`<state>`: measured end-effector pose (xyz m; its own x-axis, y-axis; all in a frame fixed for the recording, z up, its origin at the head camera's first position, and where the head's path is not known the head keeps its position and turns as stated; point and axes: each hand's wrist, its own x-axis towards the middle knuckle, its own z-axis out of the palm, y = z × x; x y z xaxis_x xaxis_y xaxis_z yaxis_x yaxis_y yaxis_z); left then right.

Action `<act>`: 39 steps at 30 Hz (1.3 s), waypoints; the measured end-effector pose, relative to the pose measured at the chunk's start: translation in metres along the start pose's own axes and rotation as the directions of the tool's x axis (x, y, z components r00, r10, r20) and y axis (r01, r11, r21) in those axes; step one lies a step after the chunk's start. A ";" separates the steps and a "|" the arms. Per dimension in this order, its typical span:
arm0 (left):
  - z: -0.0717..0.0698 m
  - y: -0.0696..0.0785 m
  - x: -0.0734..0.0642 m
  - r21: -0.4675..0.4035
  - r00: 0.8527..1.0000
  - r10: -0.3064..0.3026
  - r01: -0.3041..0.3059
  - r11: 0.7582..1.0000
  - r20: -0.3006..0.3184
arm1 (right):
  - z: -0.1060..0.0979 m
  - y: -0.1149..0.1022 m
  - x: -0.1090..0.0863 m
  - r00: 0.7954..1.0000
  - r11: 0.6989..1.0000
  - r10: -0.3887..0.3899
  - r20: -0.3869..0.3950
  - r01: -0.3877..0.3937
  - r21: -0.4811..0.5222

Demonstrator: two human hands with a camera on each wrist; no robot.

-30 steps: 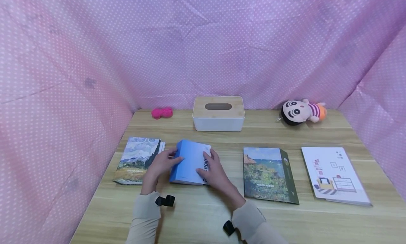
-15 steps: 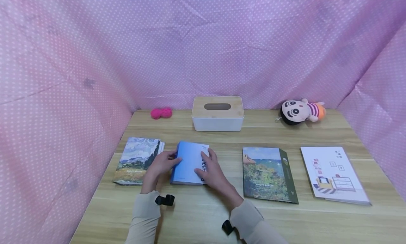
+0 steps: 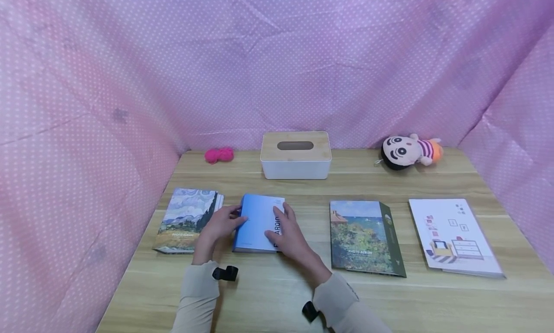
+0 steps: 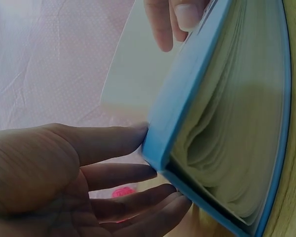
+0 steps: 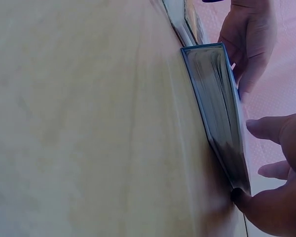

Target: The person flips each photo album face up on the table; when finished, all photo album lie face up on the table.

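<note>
A thick blue album (image 3: 258, 222) with black lettering, partly covered, lies on the wooden table in front of me. My left hand (image 3: 219, 223) touches its spine side, thumb at the upper edge; the left wrist view shows those fingers nearly straight against the blue spine (image 4: 160, 133). Across the lettered right side rests my right hand (image 3: 291, 233), with thumb and forefinger extended over the cover. From the right wrist view, one finger of the right hand (image 5: 281, 168) touches a corner of the album, whose page ends (image 5: 217, 98) show.
Left of it lies a landscape photo album (image 3: 186, 220). To the right are a green-spined photo album (image 3: 361, 236) and a white album (image 3: 450, 232). Along the back stand a pink object (image 3: 219, 155), a tissue box (image 3: 296, 169) and a plush doll (image 3: 409, 151). Pink dotted cloth surrounds the table.
The blue album has settled flatter and straighter, its right edge shifting slightly left. My right hand has moved a little left with it; the left hand stays at the spine.
</note>
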<state>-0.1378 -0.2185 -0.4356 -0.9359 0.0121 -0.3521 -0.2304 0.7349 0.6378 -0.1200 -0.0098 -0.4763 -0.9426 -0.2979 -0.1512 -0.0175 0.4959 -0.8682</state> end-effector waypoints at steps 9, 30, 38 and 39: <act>0.001 0.006 -0.001 0.027 0.999 0.000 0.001 1.000 -0.048 | -0.014 -0.002 -0.005 0.998 0.999 -0.003 -0.062 0.006 0.048; 0.047 0.066 0.003 0.026 0.901 0.267 -0.275 0.961 -0.342 | -0.093 0.018 -0.039 0.968 0.994 -0.108 -0.226 0.111 0.000; 0.084 0.081 0.001 -0.088 0.896 0.372 -0.402 0.911 -0.241 | -0.122 0.035 -0.057 0.963 0.996 -0.078 -0.256 0.066 -0.055; 0.088 0.082 0.000 -0.104 0.898 0.379 -0.409 0.907 -0.223 | -0.126 0.038 -0.058 0.961 0.996 -0.075 -0.265 0.060 -0.066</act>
<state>-0.1337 -0.0987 -0.4437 -0.9873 0.1381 0.0786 0.1458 0.5906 0.7937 -0.1076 0.1291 -0.4410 -0.9932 -0.1072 0.0450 -0.0954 0.5297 -0.8428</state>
